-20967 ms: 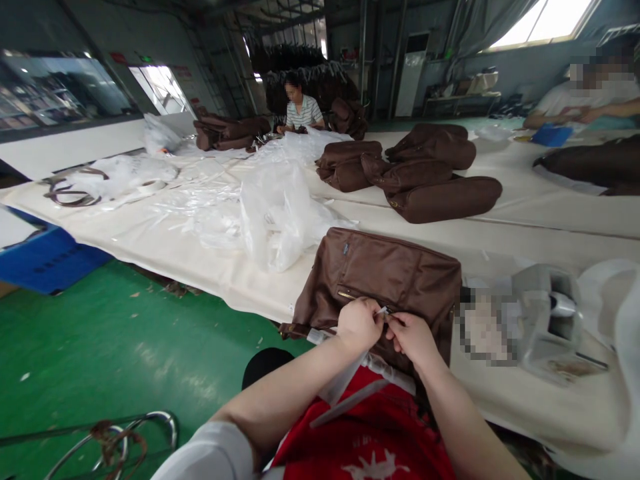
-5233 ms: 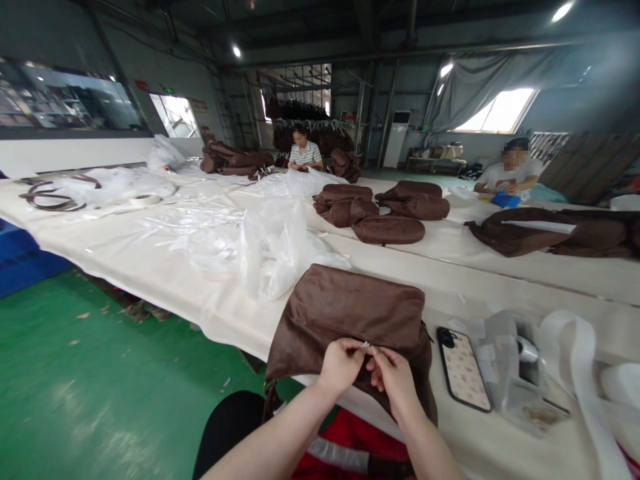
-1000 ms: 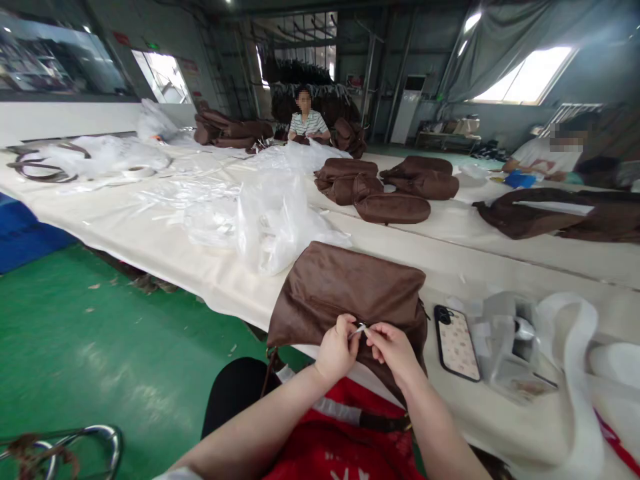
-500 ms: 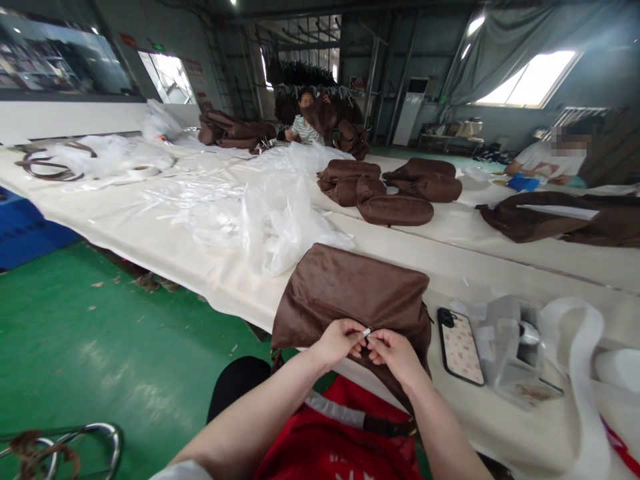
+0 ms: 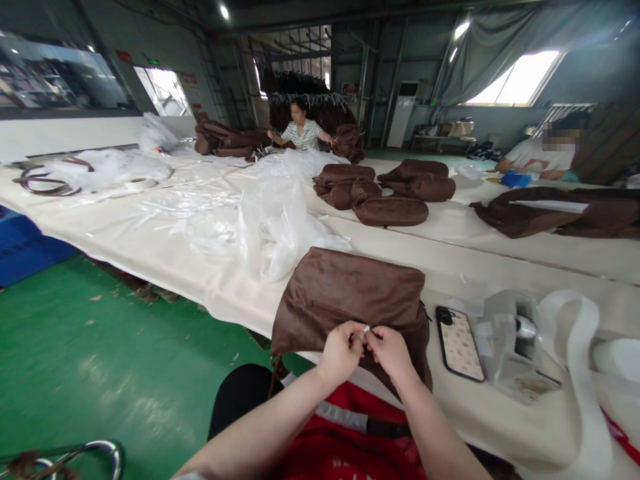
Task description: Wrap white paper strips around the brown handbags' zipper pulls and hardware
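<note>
A brown leather-look bag lies at the table's near edge, with a zip line across its upper face and its strap hanging over my lap. Above the bag's lower part, my left hand and my right hand meet fingertip to fingertip. Both are closed in a pinch on a small white piece, which looks like a bit of paper or tape wrapped at the zip pull. The fingers hide most of it, so its exact kind cannot be made out.
Right of the bag lie a phone, a clear plastic box and a white strip. Crumpled clear plastic bags sit beyond it. More brown bags lie farther back. Two people sit across the table.
My hands stay pinched at the white piece, with the fingers slightly shifted and closer together. The person at the back has lowered the brown item held up before.
</note>
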Action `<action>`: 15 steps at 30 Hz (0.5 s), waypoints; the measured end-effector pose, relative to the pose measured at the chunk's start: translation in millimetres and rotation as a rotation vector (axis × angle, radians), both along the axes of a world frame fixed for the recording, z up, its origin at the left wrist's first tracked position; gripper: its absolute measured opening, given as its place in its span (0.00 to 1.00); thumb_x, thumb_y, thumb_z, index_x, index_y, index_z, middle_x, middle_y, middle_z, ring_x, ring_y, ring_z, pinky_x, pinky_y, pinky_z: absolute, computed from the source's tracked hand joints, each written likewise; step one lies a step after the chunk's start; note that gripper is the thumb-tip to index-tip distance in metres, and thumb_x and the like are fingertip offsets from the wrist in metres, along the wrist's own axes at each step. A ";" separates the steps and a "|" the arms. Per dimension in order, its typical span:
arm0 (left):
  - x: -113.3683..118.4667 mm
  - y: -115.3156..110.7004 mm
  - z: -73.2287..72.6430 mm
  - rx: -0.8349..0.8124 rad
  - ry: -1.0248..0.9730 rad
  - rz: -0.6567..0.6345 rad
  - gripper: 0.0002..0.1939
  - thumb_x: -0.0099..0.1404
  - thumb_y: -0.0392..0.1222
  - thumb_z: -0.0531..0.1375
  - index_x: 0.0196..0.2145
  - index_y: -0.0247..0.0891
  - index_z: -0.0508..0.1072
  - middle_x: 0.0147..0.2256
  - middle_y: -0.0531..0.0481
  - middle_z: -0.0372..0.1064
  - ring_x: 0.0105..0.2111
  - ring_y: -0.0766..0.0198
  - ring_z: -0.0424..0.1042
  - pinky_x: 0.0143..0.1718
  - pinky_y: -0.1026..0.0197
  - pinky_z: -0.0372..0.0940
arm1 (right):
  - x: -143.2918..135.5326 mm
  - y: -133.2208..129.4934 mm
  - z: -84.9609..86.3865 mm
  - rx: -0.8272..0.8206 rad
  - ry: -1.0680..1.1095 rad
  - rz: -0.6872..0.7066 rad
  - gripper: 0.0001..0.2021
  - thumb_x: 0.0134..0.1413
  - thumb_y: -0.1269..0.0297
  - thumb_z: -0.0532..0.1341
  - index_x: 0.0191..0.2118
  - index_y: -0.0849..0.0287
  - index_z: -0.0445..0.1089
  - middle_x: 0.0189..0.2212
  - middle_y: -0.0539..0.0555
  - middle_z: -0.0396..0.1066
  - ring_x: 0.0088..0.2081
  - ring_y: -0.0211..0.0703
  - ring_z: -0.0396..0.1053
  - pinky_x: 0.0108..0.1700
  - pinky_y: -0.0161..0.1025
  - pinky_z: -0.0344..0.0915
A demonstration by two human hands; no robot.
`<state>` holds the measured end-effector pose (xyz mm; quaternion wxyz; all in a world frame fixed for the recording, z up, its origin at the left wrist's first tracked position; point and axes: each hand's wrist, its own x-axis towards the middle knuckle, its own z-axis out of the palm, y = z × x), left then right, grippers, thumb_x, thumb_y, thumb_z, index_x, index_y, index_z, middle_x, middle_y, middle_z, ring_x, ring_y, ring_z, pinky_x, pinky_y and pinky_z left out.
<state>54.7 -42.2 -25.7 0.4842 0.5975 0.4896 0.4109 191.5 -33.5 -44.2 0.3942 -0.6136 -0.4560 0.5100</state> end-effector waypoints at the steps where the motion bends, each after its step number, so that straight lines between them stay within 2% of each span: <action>1: 0.7 0.7 -1.0 -0.018 -0.020 0.000 0.10 0.62 0.34 0.52 0.38 0.34 0.72 0.28 0.51 0.69 0.24 0.69 0.69 0.27 0.66 0.70 | 1.0 -0.4 1.3 -0.006 0.033 -0.001 0.09 0.43 0.59 0.63 0.22 0.59 0.71 0.15 0.47 0.67 0.12 0.30 0.57 0.15 0.31 0.48; 5: 1.8 1.5 -6.6 -0.072 -0.078 0.000 0.09 0.62 0.36 0.52 0.37 0.34 0.71 0.28 0.51 0.68 0.24 0.69 0.69 0.26 0.67 0.69 | 3.7 -8.0 9.1 -0.047 0.236 -0.008 0.14 0.39 0.53 0.65 0.27 0.61 0.73 0.18 0.47 0.65 0.13 0.29 0.52 0.15 0.31 0.41; 10: 1.0 -4.4 -14.5 0.017 -0.064 0.005 0.10 0.63 0.36 0.52 0.39 0.36 0.71 0.28 0.52 0.69 0.23 0.70 0.67 0.25 0.68 0.67 | -0.3 -16.9 16.6 -0.088 0.464 -0.060 0.17 0.35 0.54 0.69 0.29 0.62 0.73 0.21 0.47 0.63 0.17 0.27 0.50 0.17 0.31 0.40; 12: 0.7 -6.1 -16.8 0.025 -0.098 0.016 0.12 0.62 0.36 0.53 0.44 0.37 0.69 0.28 0.53 0.68 0.22 0.71 0.66 0.25 0.68 0.66 | -3.3 -17.6 17.2 -0.107 0.525 -0.081 0.16 0.35 0.54 0.70 0.27 0.62 0.72 0.21 0.47 0.62 0.17 0.26 0.50 0.17 0.30 0.40; 15: 0.1 -4.9 -17.9 -0.054 -0.159 0.057 0.21 0.60 0.36 0.55 0.52 0.38 0.61 0.28 0.56 0.68 0.18 0.72 0.65 0.21 0.69 0.65 | -5.8 -17.4 16.9 -0.132 0.585 -0.092 0.16 0.35 0.55 0.71 0.26 0.62 0.71 0.22 0.47 0.63 0.17 0.26 0.50 0.17 0.29 0.39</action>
